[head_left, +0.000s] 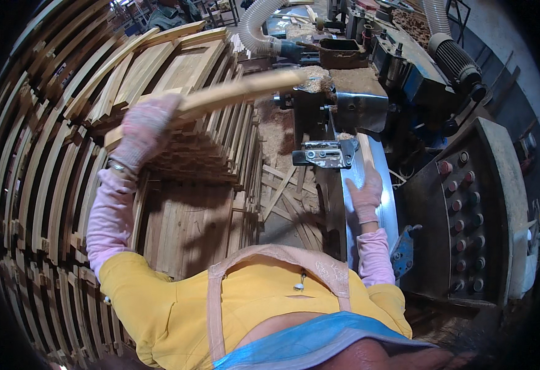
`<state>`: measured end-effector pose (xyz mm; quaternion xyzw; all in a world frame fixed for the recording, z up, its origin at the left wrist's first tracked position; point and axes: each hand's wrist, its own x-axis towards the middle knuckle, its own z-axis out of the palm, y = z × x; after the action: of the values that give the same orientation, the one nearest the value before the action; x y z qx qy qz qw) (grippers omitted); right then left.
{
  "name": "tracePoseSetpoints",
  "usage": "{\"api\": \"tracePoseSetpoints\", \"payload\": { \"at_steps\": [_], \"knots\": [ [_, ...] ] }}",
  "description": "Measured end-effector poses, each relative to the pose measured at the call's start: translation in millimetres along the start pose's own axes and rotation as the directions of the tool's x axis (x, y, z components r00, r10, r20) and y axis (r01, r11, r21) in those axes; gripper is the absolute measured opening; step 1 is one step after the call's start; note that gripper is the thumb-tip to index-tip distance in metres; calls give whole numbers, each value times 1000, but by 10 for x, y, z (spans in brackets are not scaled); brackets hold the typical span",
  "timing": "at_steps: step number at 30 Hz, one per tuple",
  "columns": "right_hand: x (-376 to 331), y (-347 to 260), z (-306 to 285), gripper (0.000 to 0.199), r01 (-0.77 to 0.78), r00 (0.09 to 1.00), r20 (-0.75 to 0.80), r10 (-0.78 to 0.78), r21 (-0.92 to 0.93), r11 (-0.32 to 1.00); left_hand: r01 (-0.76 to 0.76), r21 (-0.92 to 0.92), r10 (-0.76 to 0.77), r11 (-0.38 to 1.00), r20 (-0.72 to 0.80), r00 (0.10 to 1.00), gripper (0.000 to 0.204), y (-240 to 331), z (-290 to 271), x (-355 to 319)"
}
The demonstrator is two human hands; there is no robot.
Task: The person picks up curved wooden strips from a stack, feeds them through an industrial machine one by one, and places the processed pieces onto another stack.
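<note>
My left hand (150, 131), in a pale knit glove, is closed around a long wooden strip (239, 92). That strip is lifted at a slant above the stacked boards, its far end blurred by motion beside the woodworking machine. On the machine's shiny metal bed (388, 185) lies another wooden strip (365, 148), its far end passing under the machine's metal cover (361, 110). My right hand (367, 194), gloved as well, rests at the near end of this strip with fingers stretched forward and thumb apart. The undersides of these fingers are hidden.
Stacked boards (177, 68) and racks of strips (42, 185) fill the left. Loose offcuts (282, 197) lie on the floor by the bed. A control panel (464, 216) with several buttons stands at right. A ribbed hose (254, 28) and a motor (458, 61) are at the back.
</note>
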<state>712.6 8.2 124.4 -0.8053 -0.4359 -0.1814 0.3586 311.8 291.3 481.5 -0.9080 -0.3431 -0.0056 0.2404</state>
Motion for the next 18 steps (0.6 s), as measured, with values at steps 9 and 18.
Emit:
{"api": "tracePoseSetpoints", "payload": {
  "at_steps": [9, 18],
  "knots": [
    [-481, -536, -891, 87, -10, 813, 578, -75, 143, 990, -812, 98, 813, 575, -180, 554, 49, 1809, 662, 635],
    [-2196, -504, -1928, 69, -561, 603, 305, 737, -494, 664, -783, -282, 745, 555, -250, 618, 76, 2343, 988, 642]
  ]
}}
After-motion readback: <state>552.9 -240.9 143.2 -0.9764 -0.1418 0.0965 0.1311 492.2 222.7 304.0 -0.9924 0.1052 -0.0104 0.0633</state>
